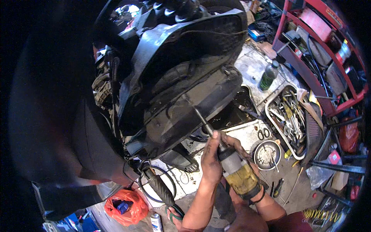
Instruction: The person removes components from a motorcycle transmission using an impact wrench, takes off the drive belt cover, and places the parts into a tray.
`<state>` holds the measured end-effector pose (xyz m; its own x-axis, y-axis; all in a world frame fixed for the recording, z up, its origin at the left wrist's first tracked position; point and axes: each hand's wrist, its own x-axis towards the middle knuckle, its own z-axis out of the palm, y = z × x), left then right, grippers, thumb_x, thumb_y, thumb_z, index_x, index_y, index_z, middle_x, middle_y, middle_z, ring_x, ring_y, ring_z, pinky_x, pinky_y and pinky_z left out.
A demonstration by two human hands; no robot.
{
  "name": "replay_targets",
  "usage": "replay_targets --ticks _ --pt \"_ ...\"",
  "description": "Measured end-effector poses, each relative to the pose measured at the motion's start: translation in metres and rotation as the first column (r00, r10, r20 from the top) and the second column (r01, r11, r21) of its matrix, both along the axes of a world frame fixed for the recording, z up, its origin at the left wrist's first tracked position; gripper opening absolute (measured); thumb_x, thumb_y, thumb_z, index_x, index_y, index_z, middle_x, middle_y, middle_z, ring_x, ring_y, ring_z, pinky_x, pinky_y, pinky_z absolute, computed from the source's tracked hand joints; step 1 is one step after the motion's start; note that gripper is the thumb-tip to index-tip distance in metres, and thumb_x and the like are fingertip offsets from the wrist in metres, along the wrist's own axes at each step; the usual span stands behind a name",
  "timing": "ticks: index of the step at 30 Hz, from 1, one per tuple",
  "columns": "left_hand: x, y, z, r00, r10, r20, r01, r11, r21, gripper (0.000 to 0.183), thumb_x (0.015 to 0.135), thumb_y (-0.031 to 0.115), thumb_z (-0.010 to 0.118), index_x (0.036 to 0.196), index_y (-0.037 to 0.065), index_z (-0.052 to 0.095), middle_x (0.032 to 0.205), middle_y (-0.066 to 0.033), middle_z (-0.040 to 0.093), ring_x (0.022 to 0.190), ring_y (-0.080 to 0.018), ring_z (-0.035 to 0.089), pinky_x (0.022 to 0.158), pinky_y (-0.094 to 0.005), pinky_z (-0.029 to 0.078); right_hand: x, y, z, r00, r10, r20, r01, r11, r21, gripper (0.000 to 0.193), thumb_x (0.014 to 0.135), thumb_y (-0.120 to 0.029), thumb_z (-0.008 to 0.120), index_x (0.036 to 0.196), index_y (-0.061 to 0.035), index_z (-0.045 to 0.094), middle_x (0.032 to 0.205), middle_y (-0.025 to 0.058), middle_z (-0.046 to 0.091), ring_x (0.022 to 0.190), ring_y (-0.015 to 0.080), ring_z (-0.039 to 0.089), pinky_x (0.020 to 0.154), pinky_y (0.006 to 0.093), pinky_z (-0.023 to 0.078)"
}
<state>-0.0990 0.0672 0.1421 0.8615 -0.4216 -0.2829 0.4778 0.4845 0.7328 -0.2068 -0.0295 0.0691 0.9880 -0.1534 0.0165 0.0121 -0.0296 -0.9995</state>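
Observation:
A yellow and grey power driver (241,176) with a black nose is held in both my hands, tilted up and to the left. My left hand (211,156) is closed around its front end. At its right side, my right hand (254,169) grips the body, partly hidden behind the tool. A long thin metal shaft (201,118) runs from its nose toward the dusty inside of a large black moulded plastic shell (174,87). Whether the shaft's tip touches the shell, I cannot tell.
Right stand a tray (267,112) of wrenches, a round bowl (266,167), a green bottle (268,75) and a red rack (326,63). Below the shell are a black-gripped handle (161,189), an orange plastic bag (125,210) and a spray can (156,222). A dark bulky form (73,127) fills the left.

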Motion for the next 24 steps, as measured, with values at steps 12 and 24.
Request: replay_targets --ticks 12,24 --pt "0.01 -0.014 0.011 1.0 0.03 0.007 -0.03 0.999 0.031 0.03 0.1 0.037 0.038 0.091 0.009 0.044 0.073 -0.0171 0.059 0.063 -0.0294 0.063 0.062 -0.0414 0.056 0.005 -0.002 0.006 0.997 0.015 0.075 0.011 0.941 -0.338 0.05 0.08 -0.008 0.071 0.126 -0.0007 0.053 0.115 0.0088 0.065 0.102 0.0162 0.063 0.088 0.0314 0.052" --pt "0.017 -0.012 0.005 0.998 0.043 -0.047 -0.047 0.995 -0.083 0.033 0.102 0.039 0.035 0.095 0.007 0.043 0.076 -0.0166 0.059 0.067 -0.0304 0.064 0.067 -0.0404 0.054 0.028 -0.008 0.028 0.977 -0.049 0.207 0.072 0.992 -0.104 0.056 0.073 -0.007 0.076 0.125 -0.0011 0.055 0.114 0.0085 0.065 0.103 0.0193 0.063 0.09 0.032 0.05"
